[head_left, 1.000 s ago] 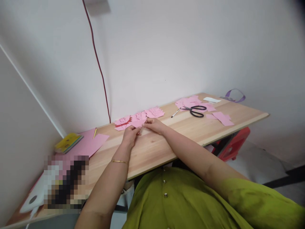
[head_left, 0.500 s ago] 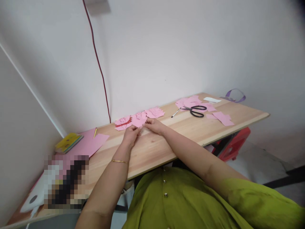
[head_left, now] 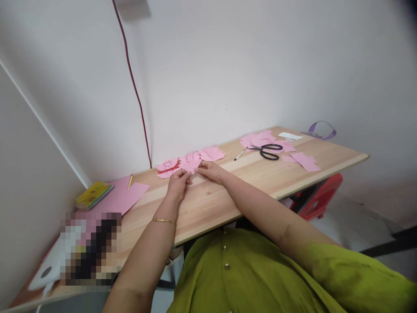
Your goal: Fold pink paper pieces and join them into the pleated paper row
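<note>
1 pink paper (head_left: 190, 165) at 12 o'clock, pinched between left hand (head_left: 177, 182) and right hand (head_left: 212, 171), fingers (head_left: 186, 175) nearly closed. Red-marked piece (head_left: 167, 165) at 9 o'clock, jagged piece (head_left: 213, 153) at 2, look cut; farther pink slips (head_left: 259, 138), also 2, seem unworked.

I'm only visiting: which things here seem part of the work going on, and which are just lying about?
Seemingly part of it:
pink paper at the left hand and right hand
pink pieces beside it
perhaps the scissors and pen, untouched now

Probably just lying about:
purple strap
white device
yellow packet
</note>
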`<state>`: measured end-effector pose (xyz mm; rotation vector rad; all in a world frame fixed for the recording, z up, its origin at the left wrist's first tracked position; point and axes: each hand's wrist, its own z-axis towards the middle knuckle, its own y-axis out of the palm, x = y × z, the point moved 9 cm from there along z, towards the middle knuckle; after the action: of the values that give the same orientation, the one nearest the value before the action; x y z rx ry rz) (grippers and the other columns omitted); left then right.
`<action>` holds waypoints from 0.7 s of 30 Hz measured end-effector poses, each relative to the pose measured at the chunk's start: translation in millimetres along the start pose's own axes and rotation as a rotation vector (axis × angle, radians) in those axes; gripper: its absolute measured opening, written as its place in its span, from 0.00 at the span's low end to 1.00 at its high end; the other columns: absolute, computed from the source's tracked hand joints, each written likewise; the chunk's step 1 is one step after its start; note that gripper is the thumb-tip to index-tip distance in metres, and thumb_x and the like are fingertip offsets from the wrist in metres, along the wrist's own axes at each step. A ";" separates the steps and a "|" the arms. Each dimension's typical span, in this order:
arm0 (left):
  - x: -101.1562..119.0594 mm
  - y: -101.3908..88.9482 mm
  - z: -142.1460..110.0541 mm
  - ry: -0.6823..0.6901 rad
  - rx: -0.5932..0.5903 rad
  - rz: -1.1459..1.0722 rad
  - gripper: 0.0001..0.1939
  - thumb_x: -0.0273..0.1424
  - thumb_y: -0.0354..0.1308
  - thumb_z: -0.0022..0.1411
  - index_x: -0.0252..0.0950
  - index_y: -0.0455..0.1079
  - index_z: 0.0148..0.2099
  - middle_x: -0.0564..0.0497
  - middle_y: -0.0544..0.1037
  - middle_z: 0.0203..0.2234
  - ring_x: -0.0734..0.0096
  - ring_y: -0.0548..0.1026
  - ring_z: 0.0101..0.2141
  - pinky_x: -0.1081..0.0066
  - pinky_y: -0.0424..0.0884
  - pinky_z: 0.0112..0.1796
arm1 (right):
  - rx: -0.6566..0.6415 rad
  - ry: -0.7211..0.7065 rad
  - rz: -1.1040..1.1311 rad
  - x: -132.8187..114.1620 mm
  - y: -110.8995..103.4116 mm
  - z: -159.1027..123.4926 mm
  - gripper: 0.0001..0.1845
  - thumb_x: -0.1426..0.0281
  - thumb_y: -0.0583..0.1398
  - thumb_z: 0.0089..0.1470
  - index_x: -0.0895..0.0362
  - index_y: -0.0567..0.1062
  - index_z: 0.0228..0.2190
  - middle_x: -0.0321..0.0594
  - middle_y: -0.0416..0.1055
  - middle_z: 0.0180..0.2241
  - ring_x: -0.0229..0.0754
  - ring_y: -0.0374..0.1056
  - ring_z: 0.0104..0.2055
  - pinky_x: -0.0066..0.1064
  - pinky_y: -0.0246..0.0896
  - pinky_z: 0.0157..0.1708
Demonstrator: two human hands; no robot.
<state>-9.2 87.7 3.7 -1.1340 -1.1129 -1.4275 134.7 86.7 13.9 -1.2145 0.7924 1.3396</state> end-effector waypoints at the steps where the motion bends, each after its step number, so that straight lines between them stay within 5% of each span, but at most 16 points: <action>1: 0.2 0.7 -0.5 -0.002 -0.002 -0.008 0.13 0.34 0.67 0.43 0.35 0.67 0.23 0.58 0.64 0.14 0.80 0.62 0.18 0.75 0.65 0.25 | -0.018 -0.016 0.012 0.3 2.6 0.7 0.17 0.57 0.64 0.46 0.60 0.74 0.28 0.33 0.69 0.25 0.36 0.61 0.29 0.28 0.56 0.31; 8: -2.3 5.5 -3.0 -0.027 0.016 -0.088 0.12 0.32 0.67 0.42 0.35 0.66 0.22 0.58 0.64 0.14 0.80 0.62 0.18 0.75 0.64 0.24 | -0.089 -0.091 0.077 4.0 12.6 4.8 0.16 0.62 0.64 0.47 0.61 0.78 0.35 0.42 0.77 0.36 0.41 0.69 0.38 0.33 0.63 0.42; 16: 9.6 -22.1 2.8 0.013 0.228 -0.296 0.11 0.27 0.68 0.38 0.34 0.68 0.25 0.59 0.67 0.17 0.83 0.61 0.18 0.76 0.64 0.24 | -0.112 -0.094 0.023 5.1 12.6 4.4 0.17 0.61 0.64 0.48 0.61 0.79 0.36 0.42 0.78 0.37 0.42 0.70 0.40 0.33 0.64 0.43; 21: 12.0 -21.2 4.5 0.041 0.182 -0.344 0.13 0.28 0.70 0.39 0.34 0.70 0.27 0.58 0.68 0.18 0.83 0.62 0.19 0.76 0.65 0.25 | -0.094 -0.103 0.037 2.4 11.0 4.1 0.18 0.62 0.64 0.48 0.61 0.78 0.38 0.42 0.78 0.37 0.42 0.70 0.39 0.33 0.64 0.43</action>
<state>-30.9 92.9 14.3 -0.8075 -1.4277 -1.5634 123.5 89.3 10.6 -1.1987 0.6882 1.4716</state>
